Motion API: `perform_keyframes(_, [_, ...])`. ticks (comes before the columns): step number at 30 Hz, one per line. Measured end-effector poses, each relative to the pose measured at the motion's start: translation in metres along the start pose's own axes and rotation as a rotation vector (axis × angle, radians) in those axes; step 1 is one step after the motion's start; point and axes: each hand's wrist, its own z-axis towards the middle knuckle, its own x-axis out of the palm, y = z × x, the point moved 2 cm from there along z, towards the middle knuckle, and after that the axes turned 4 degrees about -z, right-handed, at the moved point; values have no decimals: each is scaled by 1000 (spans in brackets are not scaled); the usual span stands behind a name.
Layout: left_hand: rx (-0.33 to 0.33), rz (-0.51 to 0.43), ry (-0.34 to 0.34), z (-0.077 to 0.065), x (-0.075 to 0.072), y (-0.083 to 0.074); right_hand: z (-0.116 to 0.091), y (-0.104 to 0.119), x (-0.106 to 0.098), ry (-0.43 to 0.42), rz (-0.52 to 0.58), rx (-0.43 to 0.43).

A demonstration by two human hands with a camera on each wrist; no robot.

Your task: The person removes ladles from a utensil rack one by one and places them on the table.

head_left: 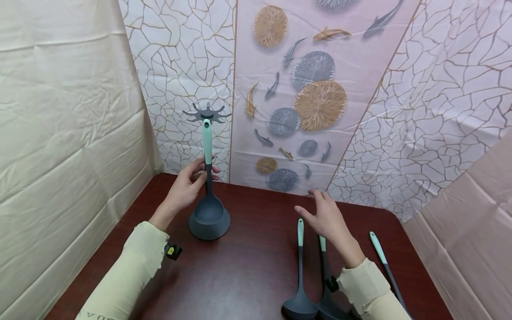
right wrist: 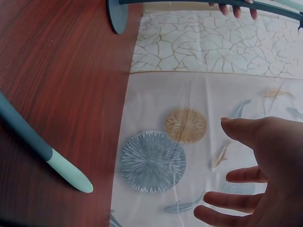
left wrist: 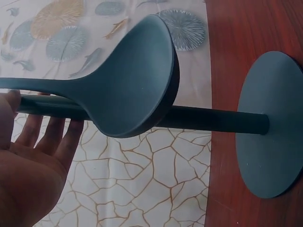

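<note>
On the left of the table stands a dark grey utensil stand (left wrist: 215, 119) with a round base (head_left: 219, 227) and a hook crown (head_left: 208, 113) at its top. A ladle (head_left: 209, 209) with a mint handle hangs upright along it, bowl down, on the side facing me. My left hand (head_left: 188, 186) holds the stand's pole just below the mint handle, fingers (left wrist: 61, 142) behind the pole and thumb by the ladle's dark shaft. My right hand (head_left: 326, 216) is in the air over the table's right side, fingers spread, holding nothing.
Another ladle (head_left: 300, 266) lies at the front right. Beside it, a second mint-handled utensil (head_left: 323, 258) is partly hidden by my right forearm. A third utensil (head_left: 384, 262) lies farther right, its head out of sight. A patterned cloth (head_left: 276, 151) hangs behind the table's back edge.
</note>
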Motion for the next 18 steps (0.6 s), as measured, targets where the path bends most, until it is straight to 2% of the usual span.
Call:
perform_keyframes(8, [-32, -1, 10, 1, -1, -2, -2, 5, -3, -60, -57, -28])
perform_keyframes(18, [-47, 20, 8, 2, -2, -6, -3, 8, -5, -50, -85, -97])
